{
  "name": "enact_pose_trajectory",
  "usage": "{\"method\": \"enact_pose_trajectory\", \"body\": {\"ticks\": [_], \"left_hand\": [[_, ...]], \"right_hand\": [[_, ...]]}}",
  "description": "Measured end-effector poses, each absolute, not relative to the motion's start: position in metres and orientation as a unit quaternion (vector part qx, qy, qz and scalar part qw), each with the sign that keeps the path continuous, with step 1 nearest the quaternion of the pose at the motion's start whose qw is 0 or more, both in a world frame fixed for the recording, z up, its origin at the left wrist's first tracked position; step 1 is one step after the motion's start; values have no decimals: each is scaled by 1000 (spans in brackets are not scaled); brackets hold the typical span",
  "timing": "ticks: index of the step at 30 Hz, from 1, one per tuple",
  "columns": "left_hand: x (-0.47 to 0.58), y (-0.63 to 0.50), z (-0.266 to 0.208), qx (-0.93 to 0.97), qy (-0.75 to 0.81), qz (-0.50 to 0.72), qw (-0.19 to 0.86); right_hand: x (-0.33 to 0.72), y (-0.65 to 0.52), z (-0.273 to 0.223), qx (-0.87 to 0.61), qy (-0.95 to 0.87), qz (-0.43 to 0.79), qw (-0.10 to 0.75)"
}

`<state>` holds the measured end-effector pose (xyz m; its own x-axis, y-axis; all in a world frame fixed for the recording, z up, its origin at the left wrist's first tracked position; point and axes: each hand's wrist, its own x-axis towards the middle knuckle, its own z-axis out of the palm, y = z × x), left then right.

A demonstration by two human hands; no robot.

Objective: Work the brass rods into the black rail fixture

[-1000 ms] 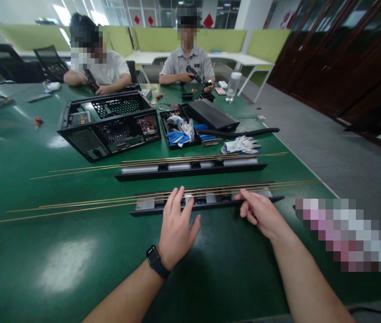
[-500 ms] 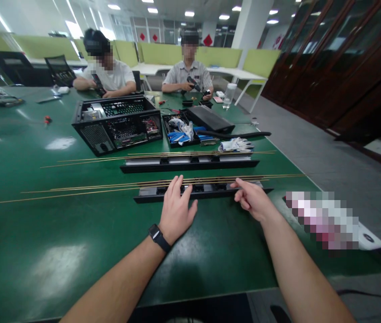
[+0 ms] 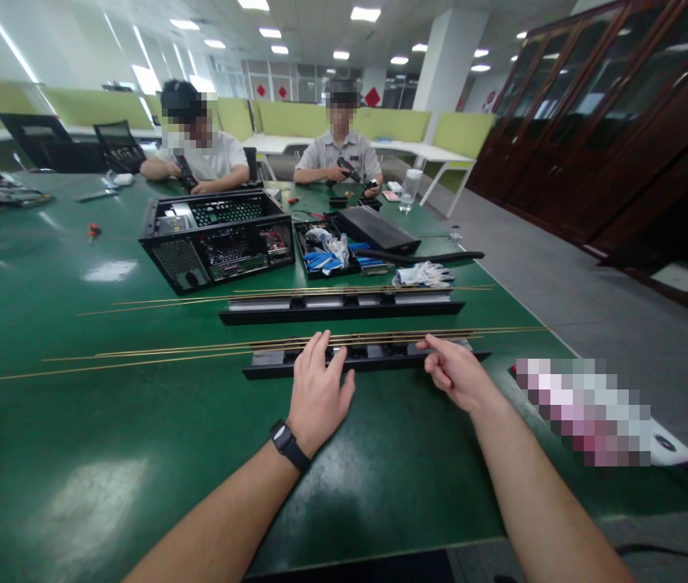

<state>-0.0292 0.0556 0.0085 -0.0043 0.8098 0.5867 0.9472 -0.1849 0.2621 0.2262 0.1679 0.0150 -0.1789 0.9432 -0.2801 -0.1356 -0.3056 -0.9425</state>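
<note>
Several thin golden rods (image 3: pixel 174 349) lie lengthwise over the nearer black rail (image 3: pixel 380 364), which has a channel with silvery and dark sections. My left hand (image 3: pixel 321 394), with a dark watch band on the wrist, reaches over the rail's middle with fingers spread, its fingertips at the rods. At the right part of the same rail is my right hand (image 3: pixel 456 374), index finger stretched along the rods and the other fingers loosely curled. I see nothing held in either hand; whether the fingertips press on the rods is unclear. Behind lies a second black rail (image 3: pixel 344 313) with similar rods on it.
An open computer case (image 3: pixel 216 243) stands at the back left. Beside it are a black tray with blue-white gloves (image 3: pixel 327 249), a dark flat panel (image 3: pixel 377 228) and more gloves (image 3: pixel 422 275). A blurred-out object (image 3: pixel 587 413) lies right. Two people sit across the table.
The view has tilted up slightly, so everything sits a little lower in the picture. Both hands stay at the same places along the nearer rail and its rods.
</note>
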Motion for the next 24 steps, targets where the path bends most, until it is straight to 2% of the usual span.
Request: {"method": "enact_pose_trajectory", "body": {"ticks": [24], "left_hand": [[-31,58,6,-692,-629,-339,110]], "right_hand": [[229,169,19,-506,-361,616,485]]}}
